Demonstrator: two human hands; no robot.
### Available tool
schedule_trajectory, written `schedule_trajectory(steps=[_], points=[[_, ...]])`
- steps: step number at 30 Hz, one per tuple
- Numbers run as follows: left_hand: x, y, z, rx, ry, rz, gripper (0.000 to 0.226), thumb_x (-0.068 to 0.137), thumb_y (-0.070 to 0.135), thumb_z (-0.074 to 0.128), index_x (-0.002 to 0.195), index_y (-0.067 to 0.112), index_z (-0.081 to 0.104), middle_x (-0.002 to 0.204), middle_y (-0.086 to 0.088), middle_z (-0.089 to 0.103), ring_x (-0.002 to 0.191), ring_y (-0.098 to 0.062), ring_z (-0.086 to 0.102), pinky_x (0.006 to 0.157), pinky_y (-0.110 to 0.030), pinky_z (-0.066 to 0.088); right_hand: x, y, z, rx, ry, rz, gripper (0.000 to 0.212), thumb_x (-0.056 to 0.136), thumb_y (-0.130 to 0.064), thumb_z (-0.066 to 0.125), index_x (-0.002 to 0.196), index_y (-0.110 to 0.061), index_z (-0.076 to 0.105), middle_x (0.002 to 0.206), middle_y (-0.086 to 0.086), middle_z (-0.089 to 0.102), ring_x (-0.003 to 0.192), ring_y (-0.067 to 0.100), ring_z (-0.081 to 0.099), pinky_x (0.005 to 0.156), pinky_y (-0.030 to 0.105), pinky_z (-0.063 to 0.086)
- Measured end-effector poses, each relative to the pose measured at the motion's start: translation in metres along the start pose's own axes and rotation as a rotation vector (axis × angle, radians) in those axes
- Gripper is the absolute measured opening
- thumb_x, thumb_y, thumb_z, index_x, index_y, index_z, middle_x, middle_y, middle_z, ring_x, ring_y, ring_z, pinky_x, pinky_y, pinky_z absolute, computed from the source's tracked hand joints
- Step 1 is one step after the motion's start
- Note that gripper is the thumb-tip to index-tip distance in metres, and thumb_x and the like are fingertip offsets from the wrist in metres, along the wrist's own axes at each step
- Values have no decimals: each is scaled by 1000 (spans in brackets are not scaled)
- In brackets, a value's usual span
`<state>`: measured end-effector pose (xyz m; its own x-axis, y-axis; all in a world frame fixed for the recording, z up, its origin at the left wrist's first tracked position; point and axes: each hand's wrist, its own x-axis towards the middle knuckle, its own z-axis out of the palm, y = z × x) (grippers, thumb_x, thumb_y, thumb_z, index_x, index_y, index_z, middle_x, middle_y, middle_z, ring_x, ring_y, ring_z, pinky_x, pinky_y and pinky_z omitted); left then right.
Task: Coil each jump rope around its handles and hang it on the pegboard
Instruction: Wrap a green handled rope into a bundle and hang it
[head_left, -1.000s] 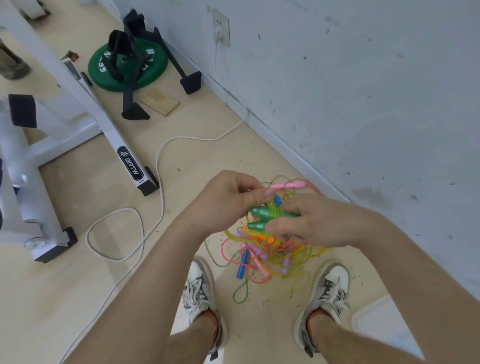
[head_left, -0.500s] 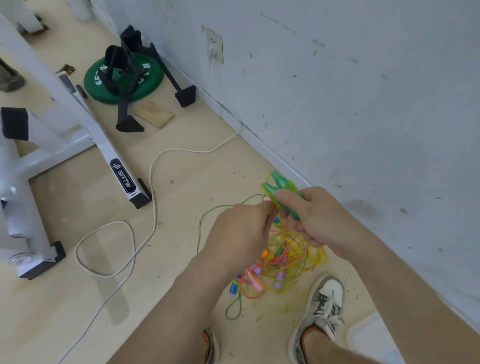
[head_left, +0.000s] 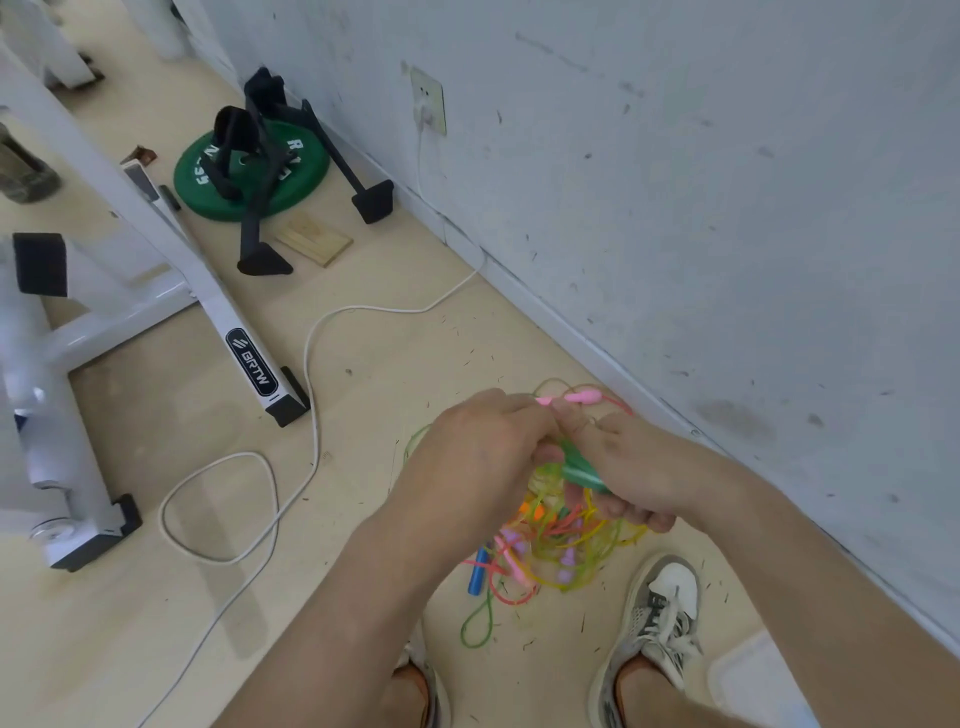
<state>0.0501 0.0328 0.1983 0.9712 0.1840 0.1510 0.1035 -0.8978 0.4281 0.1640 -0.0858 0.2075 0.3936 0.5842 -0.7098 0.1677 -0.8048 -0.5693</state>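
Note:
My right hand (head_left: 636, 470) grips the green handles (head_left: 577, 467) of a jump rope, held above the floor. My left hand (head_left: 475, 457) is curled right beside them, its fingertips at the green cord; what exactly it pinches is hidden. The thin green cord (head_left: 475, 623) trails down in a loop to the floor. Under my hands lies a tangled pile of jump ropes (head_left: 561, 545) in pink, yellow and orange, with a blue handle (head_left: 478, 569) at its left. A pink handle (head_left: 582, 399) lies just beyond my hands. No pegboard is in view.
A grey wall (head_left: 727, 208) runs along the right. A white cable (head_left: 306, 415) snakes over the floor from a socket (head_left: 428, 101). A white machine frame (head_left: 156, 249) stands at left; a green weight plate (head_left: 252, 171) with black stands lies behind. My shoes (head_left: 660, 618) flank the pile.
The green handles have dropped lower and now point down between my hands. My left hand has come up level with my right, close to the pink handle.

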Motion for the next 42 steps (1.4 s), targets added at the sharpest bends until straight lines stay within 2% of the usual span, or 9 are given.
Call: schedule_trajectory(steps=[4,10,16,20,27,32,35,37,42], points=[[0,-1,-4,-154,-77,-107,10,86,28,65,91,25,74,79,3,69,76,-14,58,69,-31,42,-3,0,2,-77,-93,41,87,94,-70,12,78,-7,69,43,-1,46,33,12,36,38,16,29],[0,-3,-8,-564,-47,-328,13,73,18,80,72,30,76,59,27,63,61,10,56,59,-6,38,-7,-1,-1,-92,-215,-11,93,91,-73,7,86,-6,72,48,1,47,36,13,35,37,14,27],[2,-9,-18,-821,-321,-434,13,81,15,74,72,24,75,65,7,68,62,-1,57,64,-19,45,-13,-3,-4,-62,-470,-167,87,75,-89,35,82,-11,71,54,9,48,39,15,30,39,19,21],[1,-10,-17,-856,-476,-499,15,74,29,78,66,17,74,61,-8,55,56,-13,45,54,-24,37,-12,-1,2,-156,-507,-212,64,62,-59,75,90,-2,69,68,23,56,58,27,42,48,26,32],[2,-3,-10,-1372,-320,-726,14,77,9,69,63,12,68,54,-1,61,41,-6,52,39,-14,40,-10,1,-8,76,-335,-272,46,75,-24,80,98,12,62,66,23,61,47,22,50,40,17,32],[5,-1,2,-1121,-191,-705,35,83,2,53,54,20,61,48,1,44,44,-8,29,40,-16,21,-8,1,-9,359,-159,-212,35,82,-7,71,103,14,52,53,4,37,39,11,22,37,14,18],[7,2,6,-976,-121,-662,36,95,5,48,62,13,57,53,0,46,45,-9,32,44,-17,27,-6,-1,-7,486,-75,-146,12,84,-5,63,81,-4,52,53,2,37,38,9,20,36,14,16],[6,4,10,-826,-118,-601,32,97,13,48,69,16,62,56,0,44,49,-11,33,49,-23,29,0,1,-8,533,27,-127,24,84,-4,60,64,-13,48,51,1,36,36,9,21,37,14,17],[1,12,11,-84,-118,-316,24,96,32,46,76,21,55,61,1,50,63,-19,48,58,-33,36,13,7,4,201,299,-126,10,77,-20,60,75,-14,52,53,-2,44,39,11,38,44,22,29]])
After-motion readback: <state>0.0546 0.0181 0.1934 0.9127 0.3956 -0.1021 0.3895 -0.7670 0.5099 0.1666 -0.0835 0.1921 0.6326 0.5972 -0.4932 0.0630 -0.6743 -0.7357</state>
